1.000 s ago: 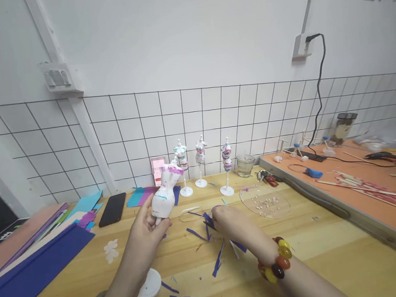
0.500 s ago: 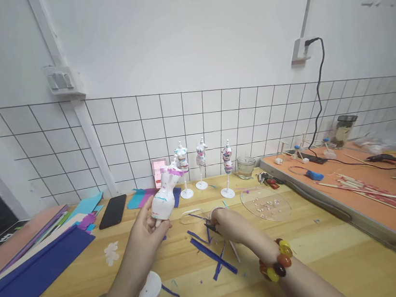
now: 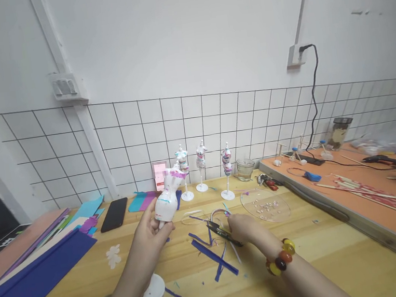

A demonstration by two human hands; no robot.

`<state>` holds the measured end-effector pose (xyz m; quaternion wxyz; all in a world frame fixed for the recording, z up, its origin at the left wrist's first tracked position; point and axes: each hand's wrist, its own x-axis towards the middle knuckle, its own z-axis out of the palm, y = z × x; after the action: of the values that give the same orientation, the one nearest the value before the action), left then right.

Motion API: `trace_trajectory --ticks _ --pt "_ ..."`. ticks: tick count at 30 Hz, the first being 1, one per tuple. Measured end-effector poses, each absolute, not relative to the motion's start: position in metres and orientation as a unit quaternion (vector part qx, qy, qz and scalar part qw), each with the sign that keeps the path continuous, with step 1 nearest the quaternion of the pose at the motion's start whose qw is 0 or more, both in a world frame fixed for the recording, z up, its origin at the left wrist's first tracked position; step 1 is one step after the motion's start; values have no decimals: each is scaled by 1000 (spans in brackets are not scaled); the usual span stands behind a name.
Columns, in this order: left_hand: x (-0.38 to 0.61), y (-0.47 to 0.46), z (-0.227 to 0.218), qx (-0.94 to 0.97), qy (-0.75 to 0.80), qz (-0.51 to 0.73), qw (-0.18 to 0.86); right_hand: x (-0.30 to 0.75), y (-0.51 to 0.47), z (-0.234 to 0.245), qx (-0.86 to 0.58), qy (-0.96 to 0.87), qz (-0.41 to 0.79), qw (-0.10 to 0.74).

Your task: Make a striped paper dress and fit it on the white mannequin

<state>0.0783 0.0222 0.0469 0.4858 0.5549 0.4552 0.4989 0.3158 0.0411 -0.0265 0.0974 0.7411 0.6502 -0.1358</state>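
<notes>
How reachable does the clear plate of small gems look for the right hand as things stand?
Probably yes: the clear plate lies on the table a little beyond the right hand and to its right, with nothing visible standing between them.

My left grip (image 3: 153, 232) holds a tilted white mannequin (image 3: 166, 203); just left of my right grip (image 3: 244, 228) is a dark tool (image 3: 215, 227), blue strips (image 3: 214, 256) nearby.
</notes>
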Motion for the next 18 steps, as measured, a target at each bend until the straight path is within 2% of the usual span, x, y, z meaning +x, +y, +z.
trace_trajectory --ticks 6,11,18 --pt "77 18 52 562 445 491 495 329 24 -22 731 666 -147 20" --pt "78 18 52 560 423 497 511 343 1 -22 714 671 -167 -110" --pt "80 17 49 560 431 492 509 350 1 -38 653 642 -283 -286"
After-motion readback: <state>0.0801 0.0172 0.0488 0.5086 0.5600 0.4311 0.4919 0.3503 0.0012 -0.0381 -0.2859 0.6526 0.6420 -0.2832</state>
